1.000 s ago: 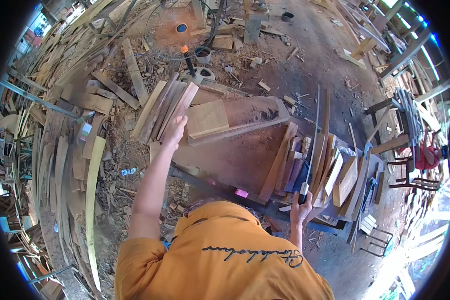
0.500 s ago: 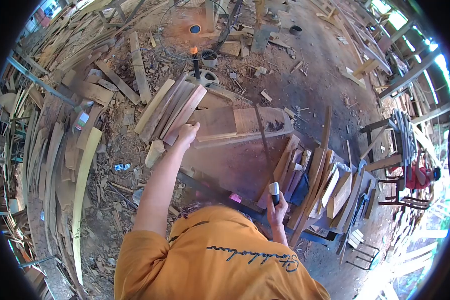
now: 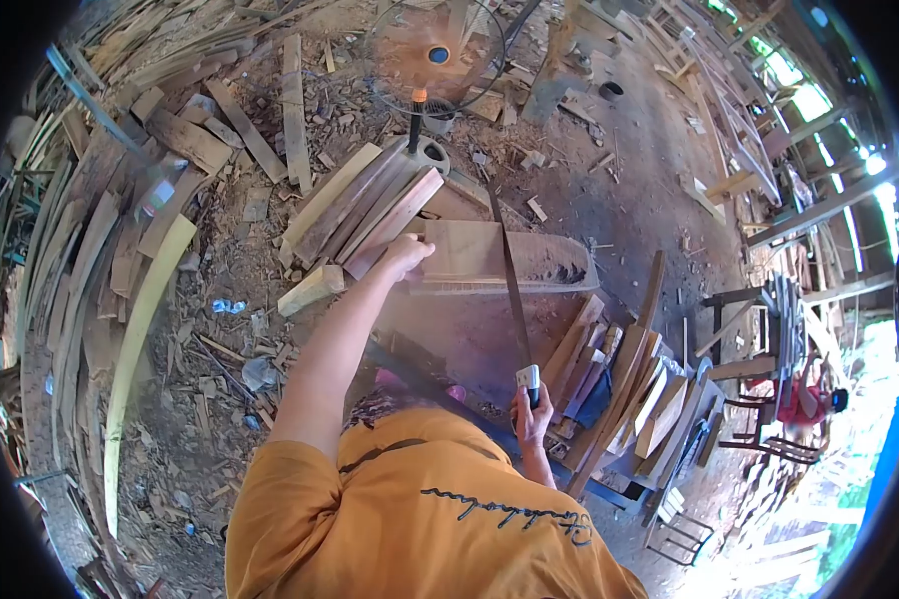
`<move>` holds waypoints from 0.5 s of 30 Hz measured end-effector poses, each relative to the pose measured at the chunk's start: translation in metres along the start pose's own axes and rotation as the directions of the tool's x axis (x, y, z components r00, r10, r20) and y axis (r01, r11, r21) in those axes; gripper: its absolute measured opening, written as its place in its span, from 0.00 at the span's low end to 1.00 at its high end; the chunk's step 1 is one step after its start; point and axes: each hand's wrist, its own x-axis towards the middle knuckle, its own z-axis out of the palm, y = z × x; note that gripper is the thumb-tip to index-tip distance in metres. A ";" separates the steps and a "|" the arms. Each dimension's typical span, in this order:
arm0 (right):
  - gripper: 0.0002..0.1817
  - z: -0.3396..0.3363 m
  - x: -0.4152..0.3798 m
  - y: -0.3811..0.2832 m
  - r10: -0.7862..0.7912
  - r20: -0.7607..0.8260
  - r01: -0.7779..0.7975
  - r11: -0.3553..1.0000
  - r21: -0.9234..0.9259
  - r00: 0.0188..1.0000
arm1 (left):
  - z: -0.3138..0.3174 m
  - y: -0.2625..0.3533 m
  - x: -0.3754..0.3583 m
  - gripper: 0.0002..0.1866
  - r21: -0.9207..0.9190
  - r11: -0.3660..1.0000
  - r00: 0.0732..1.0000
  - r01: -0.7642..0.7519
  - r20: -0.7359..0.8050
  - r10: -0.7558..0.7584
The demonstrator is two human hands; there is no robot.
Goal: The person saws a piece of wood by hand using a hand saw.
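My left hand [image 3: 406, 258] is closed at the left end of a short flat board [image 3: 464, 250], thumb side along its edge. Beneath that board lies a longer plank [image 3: 559, 262] with a rounded, roughened right end. In my right hand [image 3: 534, 414] is the grey-and-black handle of a long, narrow dark-bladed tool [image 3: 515, 299]. Its blade points away from me and crosses over the plank beside the short board's right edge. Left of my left hand leans a row of thick wooden pieces [image 3: 370, 210].
A fan [image 3: 438, 55] stands ahead on a round base. To the right, stacked timber offcuts [image 3: 619, 389] rise close to my right hand. A long pale strip [image 3: 145, 349] lies at left among scraps. A person in red [image 3: 804, 404] sits at far right.
The view has shifted, with the boards now further right in it. Relative to the boards, the blade has moved left to the short board's right edge. Both hands keep their holds.
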 end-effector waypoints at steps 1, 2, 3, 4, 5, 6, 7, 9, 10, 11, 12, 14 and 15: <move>0.14 0.004 0.000 -0.002 0.012 0.006 -0.012 1.000 0.023 1.000 | -0.001 0.000 0.003 0.30 -0.013 1.000 1.000 0.000 -0.002 0.000; 0.14 0.006 0.001 0.001 0.008 0.013 -0.008 1.000 0.013 1.000 | -0.001 0.000 0.006 0.34 -0.004 1.000 1.000 0.024 -0.004 -0.024; 0.14 0.008 0.001 0.005 0.008 0.010 -0.008 0.999 0.040 1.000 | -0.001 0.000 0.006 0.37 0.005 0.999 0.999 0.049 -0.006 -0.049; 0.14 0.010 0.001 0.008 0.008 0.006 -0.008 0.998 0.066 1.000 | -0.002 0.009 -0.006 0.37 -0.007 0.999 0.999 0.050 -0.006 -0.050; 0.14 0.011 0.001 0.011 0.005 0.011 -0.006 0.998 0.055 1.000 | -0.006 0.018 -0.018 0.39 -0.048 0.996 0.996 0.073 0.064 -0.070; 0.14 0.013 0.002 0.011 0.007 0.023 -0.008 1.000 0.028 1.000 | -0.008 0.024 -0.024 0.42 -0.086 0.992 0.987 0.097 0.134 -0.085; 0.13 0.014 0.002 0.011 0.010 0.034 -0.010 1.000 0.001 0.999 | -0.009 0.024 -0.023 0.42 -0.098 0.990 0.987 0.099 0.136 -0.085; 0.12 0.018 0.003 0.011 -0.003 0.041 0.004 1.000 -0.015 0.999 | -0.011 0.023 -0.020 0.43 -0.022 0.998 0.987 0.066 0.146 -0.062; 0.11 0.021 0.003 0.011 -0.016 0.044 0.017 1.000 -0.018 0.999 | -0.010 0.022 -0.020 0.43 -0.032 0.997 0.987 0.070 0.148 -0.065; 0.11 0.022 0.003 0.014 -0.014 0.047 0.016 0.999 -0.028 0.999 | -0.007 0.019 -0.020 0.41 -0.005 0.999 0.994 0.045 0.101 -0.044; 0.10 0.025 0.004 0.017 -0.022 0.028 0.023 0.999 -0.047 0.999 | -0.004 0.017 -0.022 0.39 0.025 0.999 0.998 0.020 0.053 -0.021; 0.09 0.031 0.005 0.018 -0.029 0.011 0.030 0.997 -0.069 1.000 | 0.011 -0.017 -0.004 0.37 0.295 0.928 0.956 -0.229 -0.111 0.272; 0.09 0.034 0.005 0.017 -0.031 -0.011 0.029 0.994 -0.105 0.999 | 0.022 -0.029 -0.014 0.35 0.274 0.913 0.905 -0.302 -0.217 0.365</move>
